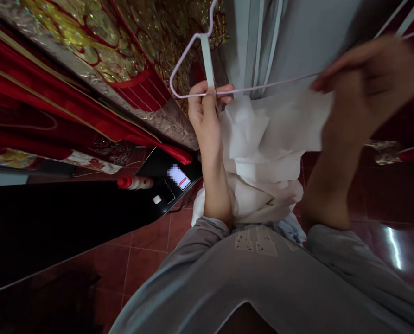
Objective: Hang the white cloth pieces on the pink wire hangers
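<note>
A pale pink wire hanger [179,69] is held up in front of me, and a white strap [207,58] loops over its left shoulder. My left hand [207,104] is closed at the lower bar, pinching the strap where it crosses. Below hangs a white layered garment [251,134] of thin fabric, falling toward my lap. My right hand [370,83] is raised at the right part of the hanger, in front of its bar and above the garment's right edge. Motion smears its fingers, so what they grip, if anything, cannot be made out.
Red and gold sequined garments [130,60] hang close on the left. A black table [71,218] bears a red-capped bottle [135,182], a lit phone [179,177], a dark phone [165,191] and a small white case [157,199]. Grey fabric [304,37] hangs behind the hanger.
</note>
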`<control>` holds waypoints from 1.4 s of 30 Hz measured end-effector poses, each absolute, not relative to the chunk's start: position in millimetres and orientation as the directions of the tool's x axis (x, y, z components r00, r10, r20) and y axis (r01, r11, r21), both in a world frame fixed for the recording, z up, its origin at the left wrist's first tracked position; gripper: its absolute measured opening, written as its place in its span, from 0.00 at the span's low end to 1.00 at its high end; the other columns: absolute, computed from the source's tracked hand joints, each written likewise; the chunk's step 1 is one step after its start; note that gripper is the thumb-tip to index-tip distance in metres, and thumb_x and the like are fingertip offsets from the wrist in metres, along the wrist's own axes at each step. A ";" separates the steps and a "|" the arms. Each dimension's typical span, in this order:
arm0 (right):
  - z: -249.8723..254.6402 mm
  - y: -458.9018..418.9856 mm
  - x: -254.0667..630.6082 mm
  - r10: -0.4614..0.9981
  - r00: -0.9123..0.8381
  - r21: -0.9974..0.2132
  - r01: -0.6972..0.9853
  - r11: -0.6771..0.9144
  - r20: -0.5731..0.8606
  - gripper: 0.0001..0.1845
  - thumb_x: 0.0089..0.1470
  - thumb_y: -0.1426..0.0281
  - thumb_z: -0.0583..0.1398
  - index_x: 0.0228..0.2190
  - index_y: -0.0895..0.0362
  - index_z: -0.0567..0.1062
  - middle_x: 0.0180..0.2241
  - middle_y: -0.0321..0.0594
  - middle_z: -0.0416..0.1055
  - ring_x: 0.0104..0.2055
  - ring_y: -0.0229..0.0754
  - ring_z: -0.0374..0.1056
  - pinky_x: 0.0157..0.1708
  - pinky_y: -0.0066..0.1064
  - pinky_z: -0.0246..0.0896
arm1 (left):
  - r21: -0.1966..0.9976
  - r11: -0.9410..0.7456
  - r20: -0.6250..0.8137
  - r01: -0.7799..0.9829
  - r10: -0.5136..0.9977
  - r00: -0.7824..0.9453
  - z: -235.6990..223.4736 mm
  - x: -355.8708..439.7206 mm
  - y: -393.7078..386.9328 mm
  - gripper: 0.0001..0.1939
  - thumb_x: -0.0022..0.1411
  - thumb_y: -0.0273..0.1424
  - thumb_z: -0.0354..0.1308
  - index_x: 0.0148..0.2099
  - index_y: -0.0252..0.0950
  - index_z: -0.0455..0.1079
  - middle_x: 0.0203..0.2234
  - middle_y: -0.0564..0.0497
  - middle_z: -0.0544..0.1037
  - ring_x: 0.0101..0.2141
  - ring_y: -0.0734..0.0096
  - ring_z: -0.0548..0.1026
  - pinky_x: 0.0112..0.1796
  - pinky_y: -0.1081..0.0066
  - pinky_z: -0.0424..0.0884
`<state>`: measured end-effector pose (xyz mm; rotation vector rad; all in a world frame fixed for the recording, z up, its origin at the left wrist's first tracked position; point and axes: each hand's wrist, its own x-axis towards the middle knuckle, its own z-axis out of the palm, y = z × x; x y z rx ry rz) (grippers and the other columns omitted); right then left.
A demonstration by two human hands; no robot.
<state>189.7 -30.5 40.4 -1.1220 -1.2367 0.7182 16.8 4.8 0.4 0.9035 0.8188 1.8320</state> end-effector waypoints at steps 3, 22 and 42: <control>22.3 -23.7 170.3 0.957 0.064 -0.947 0.179 0.268 0.284 0.11 0.52 0.71 0.55 0.29 0.63 0.75 0.29 0.39 0.69 0.31 0.28 0.63 0.35 0.23 0.56 | 0.826 -0.377 0.253 -0.418 0.912 -0.322 -1.3 17.3 4.8 0.14 0.73 0.18 0.41 0.37 0.37 0.62 0.27 0.52 0.77 0.26 0.71 0.73 0.37 0.69 0.69; 0.9 -15.9 146.6 0.987 0.023 -0.552 -0.826 0.110 0.162 0.06 0.55 0.64 0.49 0.34 0.53 0.60 0.35 0.33 0.62 0.46 0.31 0.64 0.39 0.25 0.65 | 0.868 -0.495 0.468 -0.050 0.846 -0.255 -25.4 -13.1 -1.0 0.10 0.71 0.27 0.52 0.35 0.37 0.69 0.32 0.51 0.74 0.37 0.67 0.72 0.45 0.63 0.65; 1.9 -20.3 156.3 0.995 0.027 -0.841 -0.532 0.096 0.096 0.13 0.53 0.57 0.49 0.37 0.50 0.58 0.46 0.34 0.61 0.57 0.33 0.59 0.51 0.31 0.63 | 0.789 -0.214 0.201 -0.577 0.976 -0.087 75.0 -40.4 -4.5 0.32 0.74 0.38 0.24 0.44 0.35 0.72 0.55 0.51 0.68 0.64 0.55 0.44 0.59 0.61 0.57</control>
